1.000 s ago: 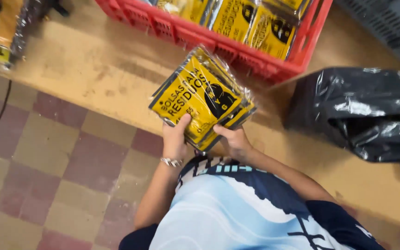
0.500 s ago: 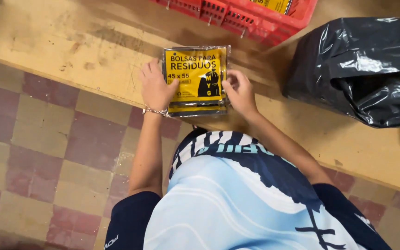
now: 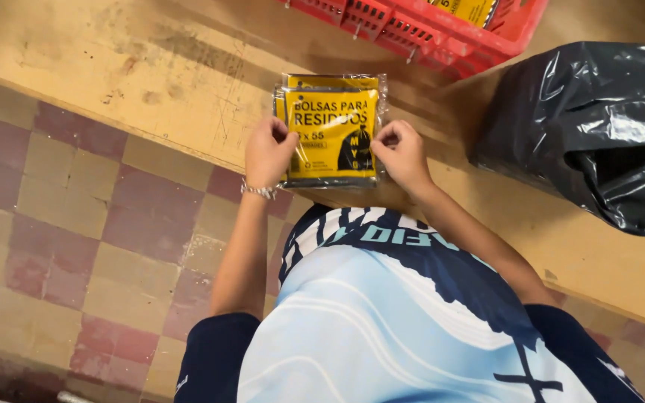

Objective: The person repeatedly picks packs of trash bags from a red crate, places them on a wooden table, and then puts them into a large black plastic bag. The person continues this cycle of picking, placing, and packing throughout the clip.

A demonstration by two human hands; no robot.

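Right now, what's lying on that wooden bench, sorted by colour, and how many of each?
Yellow: 1 stack of yellow packets, held flat by the left hand and right hand; packet count unclear
Red: 1 red crate
Black: 1 black plastic bag
Total: 3

The flat clear-wrapped stack of packets [image 3: 330,130] is bright yellow with black lettering and a black figure printed on it, edged by glossy see-through film. At one o'clock the slatted plastic crate [image 3: 412,30] is vivid red, with more yellow showing inside it. At three o'clock the crumpled plastic sack [image 3: 591,127] is shiny black with pale highlights. The worn wooden worktop [image 3: 151,75] is tan, smudged darker. At eight o'clock the tiled floor [image 3: 76,224] is a chequer of dull maroon and olive-beige.
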